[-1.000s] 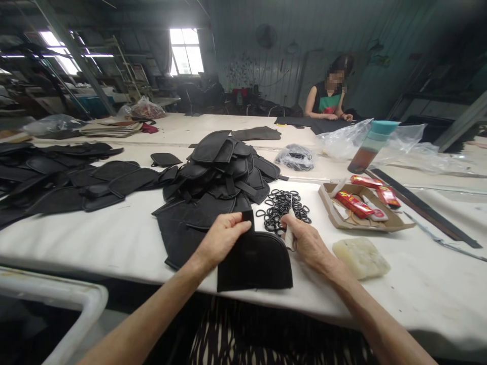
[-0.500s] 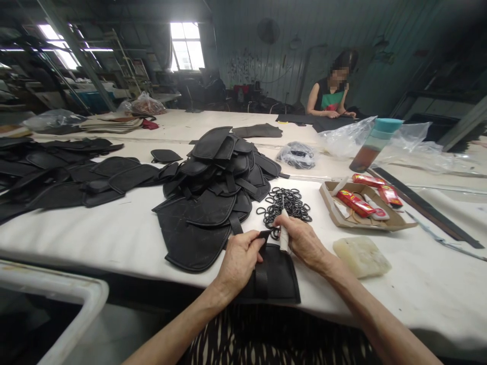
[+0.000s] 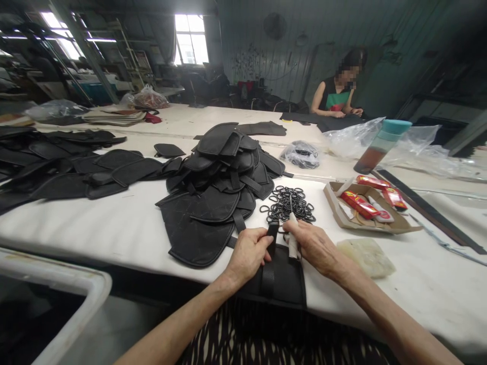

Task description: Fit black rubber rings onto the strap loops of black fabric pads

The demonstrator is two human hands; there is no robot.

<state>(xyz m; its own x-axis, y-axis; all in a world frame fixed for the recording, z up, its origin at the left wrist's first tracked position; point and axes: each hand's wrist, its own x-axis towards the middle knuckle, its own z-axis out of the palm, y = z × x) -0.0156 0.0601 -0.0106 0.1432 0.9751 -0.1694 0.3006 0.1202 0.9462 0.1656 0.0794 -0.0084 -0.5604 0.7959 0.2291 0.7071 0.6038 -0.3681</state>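
Observation:
My left hand (image 3: 249, 253) pinches the raised end of a black strap (image 3: 272, 238) between thumb and fingers. The strap belongs to a black padded piece (image 3: 283, 276) lying at the table's front edge. In my right hand (image 3: 314, 246) is an awl-like tool (image 3: 292, 243) with a white wrapped handle and a thin tip pointing away from me. A black ring (image 3: 282, 229) shows between the strap and my right fingers; whether I hold it is unclear. Just beyond lies a heap of black D-shaped rings (image 3: 291, 200). To the left, similar black pieces (image 3: 213, 203) are piled up.
On the right are a cardboard tray (image 3: 380, 229) with red boxes, a yellowish wax-like block (image 3: 365, 258) and a bottle (image 3: 375, 147) with a teal lid. More black pieces (image 3: 76, 172) cover the left side. A co-worker (image 3: 335, 96) sits across the table. A white bin (image 3: 102, 284) stands front left.
The strap end, tilted before, now stands more upright in my left hand. A ring now shows beside it, near my right fingers. The whole view has shifted slightly.

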